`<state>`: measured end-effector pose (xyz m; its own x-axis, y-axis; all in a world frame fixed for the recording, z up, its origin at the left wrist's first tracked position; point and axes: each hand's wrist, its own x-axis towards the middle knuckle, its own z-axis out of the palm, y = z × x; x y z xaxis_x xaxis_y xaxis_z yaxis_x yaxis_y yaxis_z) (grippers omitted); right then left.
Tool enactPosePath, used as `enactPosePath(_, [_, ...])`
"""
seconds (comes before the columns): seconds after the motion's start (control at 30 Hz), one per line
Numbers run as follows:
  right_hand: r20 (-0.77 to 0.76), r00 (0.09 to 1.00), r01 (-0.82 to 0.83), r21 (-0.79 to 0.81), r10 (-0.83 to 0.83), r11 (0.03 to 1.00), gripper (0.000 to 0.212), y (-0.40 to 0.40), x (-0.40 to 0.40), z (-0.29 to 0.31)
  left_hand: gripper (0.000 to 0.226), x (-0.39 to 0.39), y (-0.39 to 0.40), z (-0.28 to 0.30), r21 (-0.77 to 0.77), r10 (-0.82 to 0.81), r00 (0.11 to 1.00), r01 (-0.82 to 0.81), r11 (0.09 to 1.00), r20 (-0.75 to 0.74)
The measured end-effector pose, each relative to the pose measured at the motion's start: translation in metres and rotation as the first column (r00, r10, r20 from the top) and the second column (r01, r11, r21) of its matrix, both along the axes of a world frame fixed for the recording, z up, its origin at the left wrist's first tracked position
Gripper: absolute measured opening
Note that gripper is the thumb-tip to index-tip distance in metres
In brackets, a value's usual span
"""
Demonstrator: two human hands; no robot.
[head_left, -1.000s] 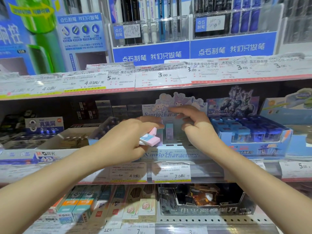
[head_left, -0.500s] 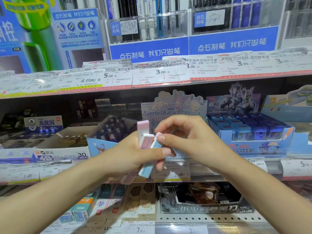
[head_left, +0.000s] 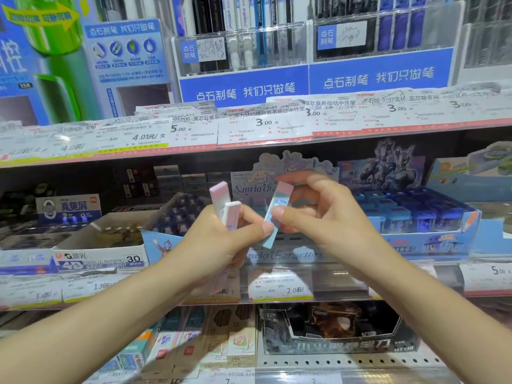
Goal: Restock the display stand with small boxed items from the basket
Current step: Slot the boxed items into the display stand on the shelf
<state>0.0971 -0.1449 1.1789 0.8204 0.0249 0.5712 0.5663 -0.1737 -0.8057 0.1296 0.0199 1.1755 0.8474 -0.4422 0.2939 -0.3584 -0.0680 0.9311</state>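
Pinching a blue-and-pink box (head_left: 274, 214) between thumb and fingers, your right hand (head_left: 329, 217) lifts it before the display stand (head_left: 279, 256); your left hand (head_left: 221, 239) clasps two pink boxes (head_left: 225, 207) above the shelf (head_left: 346, 286).

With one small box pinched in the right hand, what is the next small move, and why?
Probably carry the blue and pink box in the right hand forward into the Sanrio display stand right behind it. The box already looks separated from the two boxes in the left hand.
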Motion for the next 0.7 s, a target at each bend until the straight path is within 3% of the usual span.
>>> enactPosePath(0.1, [0.061, 0.998, 0.037, -0.041, -0.035, 0.998, 0.037, -0.002, 0.005, 0.001, 0.022, 0.003, -0.002, 0.001, -0.018, 0.004, 1.000, -0.004, 1.000, 0.020])
enactPosePath(0.17, [0.122, 0.987, 0.116, -0.070, -0.107, 0.991, 0.041, -0.009, 0.010, 0.004, 0.032, 0.007, 0.002, 0.003, 0.003, 0.011, 0.988, -0.011, 1.000, 0.153])
enactPosePath(0.2, [0.139, 0.979, 0.161, -0.098, -0.146, 0.982, 0.043, -0.012, 0.012, 0.005, 0.038, 0.010, 0.006, 0.003, 0.074, 0.030, 0.951, -0.055, 0.996, 0.308])
enactPosePath(0.27, [0.164, 0.969, 0.212, -0.167, -0.185, 0.963, 0.044, -0.016, 0.017, 0.002, 0.043, 0.020, 0.016, 0.004, 0.251, 0.014, 0.759, -0.232, 0.940, 0.651])
enactPosePath(0.3, [0.174, 0.966, 0.222, -0.195, -0.189, 0.955, 0.045, -0.016, 0.019, -0.001, 0.039, 0.025, 0.022, 0.005, 0.318, -0.037, 0.670, -0.303, 0.898, 0.742])
enactPosePath(0.37, [0.177, 0.967, 0.223, -0.226, -0.185, 0.948, 0.045, -0.014, 0.024, -0.008, 0.039, 0.031, 0.029, 0.006, 0.465, -0.138, 0.641, -0.375, 0.802, 0.755])
enactPosePath(0.47, [0.185, 0.964, 0.233, -0.247, -0.190, 0.941, 0.046, -0.013, 0.030, -0.016, 0.057, 0.037, 0.030, 0.000, 0.616, -0.220, 0.656, -0.466, 0.635, 0.722])
enactPosePath(0.6, [0.213, 0.958, 0.243, -0.256, -0.191, 0.935, 0.049, -0.014, 0.037, -0.021, 0.071, 0.035, 0.031, -0.001, 0.661, -0.267, 0.682, -0.415, 0.625, 0.681])
enactPosePath(0.7, [0.217, 0.955, 0.255, -0.265, -0.201, 0.930, 0.048, -0.014, 0.040, -0.024, 0.060, 0.034, 0.030, 0.004, 0.654, -0.233, 0.724, -0.375, 0.657, 0.649])
